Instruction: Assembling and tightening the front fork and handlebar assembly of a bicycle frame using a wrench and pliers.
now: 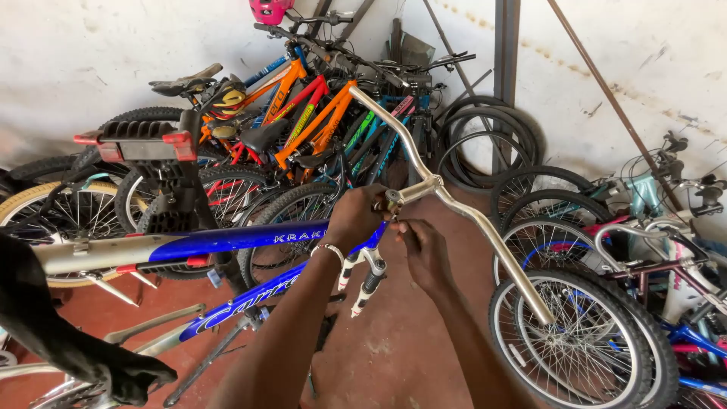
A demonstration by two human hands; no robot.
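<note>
Left hand [356, 216] fingers [376, 203] curled tight around the stem clamp [392, 200] at the middle of the silver handlebar [454, 204]; right hand [424, 250] fingers [401, 229] pinched together just under the same clamp, what is between them not clear. Handlebar raised above the blue bicycle frame [227, 241] and its white fork [367, 276]. Behind, orange bicycles [318, 113] against the wall, loose tyres [485, 144] beside, red floor [394, 356] below.

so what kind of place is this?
Probably a bicycle repair shop or storeroom. Many bicycles are packed against the wall, loose tyres lean there, and both hands, left hand and right hand, work at the stem of a silver handlebar on a blue frame.
</note>
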